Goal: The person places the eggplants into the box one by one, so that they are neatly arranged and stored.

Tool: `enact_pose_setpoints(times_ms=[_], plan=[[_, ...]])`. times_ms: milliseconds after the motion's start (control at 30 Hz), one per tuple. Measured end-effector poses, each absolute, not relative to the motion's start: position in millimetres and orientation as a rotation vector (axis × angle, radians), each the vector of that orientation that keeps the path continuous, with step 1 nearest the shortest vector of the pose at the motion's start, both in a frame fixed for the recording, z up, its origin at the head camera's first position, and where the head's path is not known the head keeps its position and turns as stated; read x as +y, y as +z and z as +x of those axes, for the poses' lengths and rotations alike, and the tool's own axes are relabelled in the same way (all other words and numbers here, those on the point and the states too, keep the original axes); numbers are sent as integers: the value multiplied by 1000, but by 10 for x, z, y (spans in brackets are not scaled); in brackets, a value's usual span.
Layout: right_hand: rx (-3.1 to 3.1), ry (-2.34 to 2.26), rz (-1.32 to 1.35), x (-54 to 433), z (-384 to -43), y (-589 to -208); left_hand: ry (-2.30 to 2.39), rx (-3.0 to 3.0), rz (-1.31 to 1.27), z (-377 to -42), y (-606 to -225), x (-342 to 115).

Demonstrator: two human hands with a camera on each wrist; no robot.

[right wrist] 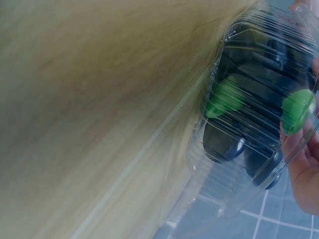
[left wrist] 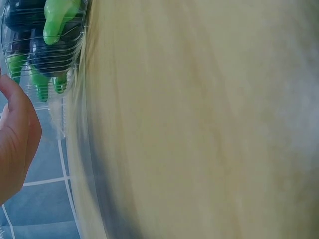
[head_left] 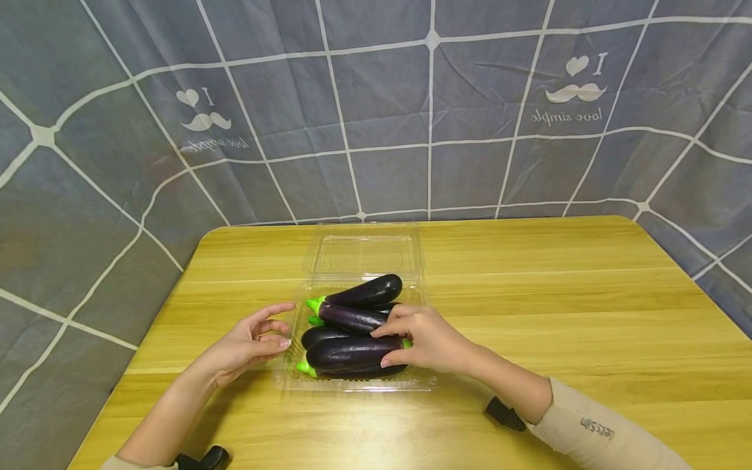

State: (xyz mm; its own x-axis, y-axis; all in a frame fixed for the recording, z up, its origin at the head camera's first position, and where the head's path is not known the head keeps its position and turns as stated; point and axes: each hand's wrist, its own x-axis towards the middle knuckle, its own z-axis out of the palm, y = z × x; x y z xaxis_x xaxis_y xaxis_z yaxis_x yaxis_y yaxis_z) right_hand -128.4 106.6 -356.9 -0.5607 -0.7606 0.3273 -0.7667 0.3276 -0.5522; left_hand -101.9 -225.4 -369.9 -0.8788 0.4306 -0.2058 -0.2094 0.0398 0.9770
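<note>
Several dark purple eggplants [head_left: 370, 292] with green stems lie piled in a clear plastic clamshell container [head_left: 423, 384]. Its hinged lid [head_left: 364, 252] is folded back, away from me. At the pile's near side, my right hand [head_left: 425, 339] grips the right end of the top front eggplant [head_left: 343, 354], thumb in front and fingers behind, by its green cap [right wrist: 296, 110]. My left hand [head_left: 249, 343] is at the container's left edge with its fingers spread and loosely bent, holding nothing. Whether its thumb touches the plastic, I cannot tell. Through the container's side, green stems [left wrist: 60, 20] show in the left wrist view.
The container rests on a wood-grain table [head_left: 546, 307] with rounded far corners. A grey curtain [head_left: 388, 98] with white lines hangs behind it and along both sides. Black wrist straps [head_left: 504, 414] show at both sleeves.
</note>
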Motion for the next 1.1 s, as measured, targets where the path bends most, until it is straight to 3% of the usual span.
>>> enact_pose_setpoints(times_ms=[1100], plan=[[-2686, 1427, 1301, 1202, -1352, -3475, 1901, 1869, 218, -1016, -3699, -2248]])
